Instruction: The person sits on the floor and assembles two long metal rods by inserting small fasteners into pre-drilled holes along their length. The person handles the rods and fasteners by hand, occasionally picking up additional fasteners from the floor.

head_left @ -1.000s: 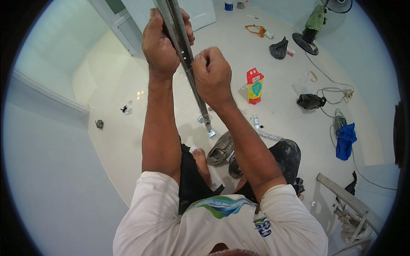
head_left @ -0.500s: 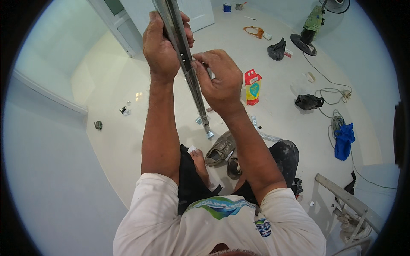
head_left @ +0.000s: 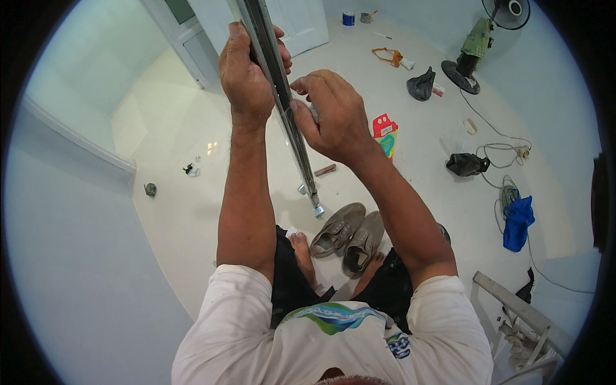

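Note:
A long metal channel rail (head_left: pixel 282 93) runs from the top of the view down toward the floor, tilted, its hollow side facing me. My left hand (head_left: pixel 249 77) is wrapped around its upper part, thumb on the near side and fingertips round the far side. Close against the rail's right side, my right hand (head_left: pixel 330 112) is curled, thumb and forefinger near the metal. A pale bit shows between those fingers, too small to name. At the rail's lower end sits a small shiny metal bracket (head_left: pixel 318 210), with another bracket (head_left: pixel 302 189) beside it.
Grey shoes (head_left: pixel 362 244) stand between my bare feet. Around the floor lie a red-and-yellow packet (head_left: pixel 385 136), black plastic bags (head_left: pixel 421 85), a blue bag (head_left: pixel 518 224) and loose cable (head_left: pixel 500 144). A standing fan (head_left: pixel 461 76) is far right; a metal frame (head_left: pixel 523 311) stands near right.
My right thumb and fingers have shifted slightly along the rail, and the holes once seen there no longer show. My right knee has moved inward, uncovering more of the shoes. The left grip stays.

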`<state>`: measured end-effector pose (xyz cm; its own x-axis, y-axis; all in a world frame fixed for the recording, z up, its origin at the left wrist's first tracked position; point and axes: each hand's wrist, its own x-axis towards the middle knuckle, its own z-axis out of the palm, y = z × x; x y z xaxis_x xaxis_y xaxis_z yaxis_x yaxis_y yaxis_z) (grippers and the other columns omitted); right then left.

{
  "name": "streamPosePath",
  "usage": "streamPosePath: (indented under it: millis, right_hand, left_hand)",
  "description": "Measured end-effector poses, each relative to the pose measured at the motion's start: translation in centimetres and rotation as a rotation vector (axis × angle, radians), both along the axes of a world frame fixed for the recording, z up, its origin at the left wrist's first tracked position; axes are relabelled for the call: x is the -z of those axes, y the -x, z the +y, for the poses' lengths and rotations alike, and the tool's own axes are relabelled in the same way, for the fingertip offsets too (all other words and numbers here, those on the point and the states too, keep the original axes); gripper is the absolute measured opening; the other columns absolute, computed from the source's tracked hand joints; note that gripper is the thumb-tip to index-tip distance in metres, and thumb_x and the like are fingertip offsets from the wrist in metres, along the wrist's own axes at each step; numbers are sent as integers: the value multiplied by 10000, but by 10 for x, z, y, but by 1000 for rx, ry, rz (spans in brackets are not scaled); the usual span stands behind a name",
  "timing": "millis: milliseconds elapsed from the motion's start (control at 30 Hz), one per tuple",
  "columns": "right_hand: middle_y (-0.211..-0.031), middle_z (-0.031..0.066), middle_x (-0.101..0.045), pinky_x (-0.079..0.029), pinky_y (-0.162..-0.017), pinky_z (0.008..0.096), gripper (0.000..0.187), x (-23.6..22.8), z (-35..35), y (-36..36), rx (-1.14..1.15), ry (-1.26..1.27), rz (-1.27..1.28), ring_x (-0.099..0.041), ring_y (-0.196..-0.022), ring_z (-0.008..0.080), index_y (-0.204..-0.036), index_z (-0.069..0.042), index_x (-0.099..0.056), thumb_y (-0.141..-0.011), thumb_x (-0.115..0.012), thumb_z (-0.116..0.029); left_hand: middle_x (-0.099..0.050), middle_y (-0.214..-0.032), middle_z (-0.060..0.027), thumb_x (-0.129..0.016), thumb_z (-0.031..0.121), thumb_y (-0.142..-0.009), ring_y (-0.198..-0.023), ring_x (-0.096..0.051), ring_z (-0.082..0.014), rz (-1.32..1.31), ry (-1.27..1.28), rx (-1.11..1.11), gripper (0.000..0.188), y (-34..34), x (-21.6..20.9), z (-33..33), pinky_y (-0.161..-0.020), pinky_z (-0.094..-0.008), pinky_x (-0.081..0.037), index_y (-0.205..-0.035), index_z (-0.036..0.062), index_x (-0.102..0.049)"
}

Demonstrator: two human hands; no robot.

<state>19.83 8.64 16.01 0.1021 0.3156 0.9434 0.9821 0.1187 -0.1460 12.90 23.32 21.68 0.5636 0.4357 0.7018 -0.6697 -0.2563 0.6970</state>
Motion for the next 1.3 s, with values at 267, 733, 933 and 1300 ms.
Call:
streamPosePath:
  millis: [267,733,933,1300]
  right_hand:
    - [-809,117,-622,-545,-681,466,203,-15,1,-10,53,132,-78,-681,-736,334,-885,-48,-624,-806,-808,-84]
    - [-795,92,-622,-533,-624,378,156,11,11,6,150,-51,103,-639,-659,252,-887,-41,-597,-816,-731,-3]
    - [-881,94,-674,-576,-696,367,33,11,1,20,83,53,466,-672,-745,181,-982,13,-635,-967,-651,-13]
    - [-1070,145,-770,-660,-807,319,238,14,-7,49,-184,9,617,-798,-902,225,-1176,43,-773,-962,-829,-46]
  left_hand:
    - [-684,-701,-81,-323,510,-1192,-600,-642,-144,-53,52,-32,629,-6,-3,-1,-572,-309,-533,-1052,19,-692]
    - [-697,-799,-94,-247,478,-1195,-679,-657,-166,65,2,-74,619,-2,-6,-13,-634,-338,-549,-1124,26,-664]
    - [-664,-775,-85,-236,613,-1186,-680,-633,-186,12,58,241,747,-4,-2,6,-619,-341,-512,-1151,17,-684]
    - [-656,-782,-75,-370,772,-1114,-639,-617,-169,-9,-131,185,905,17,-7,1,-585,-314,-524,-1354,-68,-607]
